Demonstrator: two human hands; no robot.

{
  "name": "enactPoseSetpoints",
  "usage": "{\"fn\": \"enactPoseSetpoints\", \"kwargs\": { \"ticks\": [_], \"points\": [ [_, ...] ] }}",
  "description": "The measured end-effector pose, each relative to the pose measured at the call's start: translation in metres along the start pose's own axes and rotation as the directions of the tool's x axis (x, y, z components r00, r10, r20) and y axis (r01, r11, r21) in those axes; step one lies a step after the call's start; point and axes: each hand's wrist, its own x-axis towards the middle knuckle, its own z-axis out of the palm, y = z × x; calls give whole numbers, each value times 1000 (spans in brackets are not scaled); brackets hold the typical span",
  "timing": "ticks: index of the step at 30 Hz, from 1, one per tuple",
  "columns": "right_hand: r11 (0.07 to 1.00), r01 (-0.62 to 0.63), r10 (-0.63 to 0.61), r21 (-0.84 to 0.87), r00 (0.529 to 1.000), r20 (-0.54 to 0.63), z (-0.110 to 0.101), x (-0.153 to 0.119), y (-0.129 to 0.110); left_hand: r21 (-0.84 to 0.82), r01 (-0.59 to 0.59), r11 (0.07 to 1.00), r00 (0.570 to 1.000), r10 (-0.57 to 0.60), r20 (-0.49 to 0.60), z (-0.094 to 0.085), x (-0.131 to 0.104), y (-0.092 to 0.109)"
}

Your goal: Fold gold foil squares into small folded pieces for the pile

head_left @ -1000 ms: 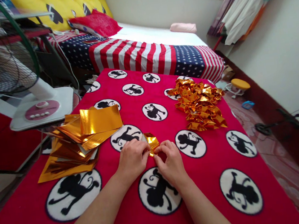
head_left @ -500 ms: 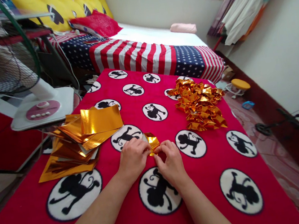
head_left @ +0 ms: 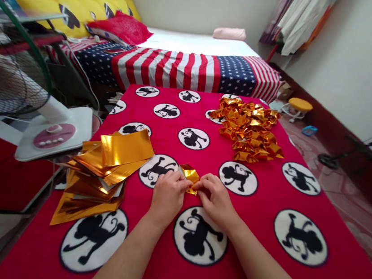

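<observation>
Where a gold foil piece (head_left: 191, 173) lies on the red cloth (head_left: 269, 188), the left hand (head_left: 168, 193) and right hand (head_left: 216, 199) pinch its near end, partly hiding it; foil sheets (head_left: 126, 147) lie leftward, folded foils (head_left: 248, 127) rightward; a fan (head_left: 54, 133) stands beyond.

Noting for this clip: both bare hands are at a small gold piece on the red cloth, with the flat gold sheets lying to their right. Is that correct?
Not quite: in the head view, the flat gold sheets lie to the left of the hands. The left hand and right hand are indeed at a small gold piece on the red cloth.
</observation>
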Motion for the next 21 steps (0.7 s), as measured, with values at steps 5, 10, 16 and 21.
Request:
{"fn": "enactPoseSetpoints", "kwargs": {
  "ticks": [5, 10, 16, 21],
  "points": [
    [1000, -3, 3, 4, 1000, -8, 2, 0, 1, -3, -5, 1000, 1000, 5, 0, 1, 0, -1],
    [1000, -18, 17, -22, 1000, -24, 4, 0, 0, -13, -13, 1000, 1000, 13, -10, 0, 1, 0],
    [999, -20, 19, -50, 1000, -17, 2, 1, -1, -15, -7, 1000, 1000, 7, -18, 2, 1, 0],
    [997, -28, 27, -75, 999, -19, 3, 1, -1, -28, 12, 1000, 999, -13, -31, 5, 1, 1]
  ]
}}
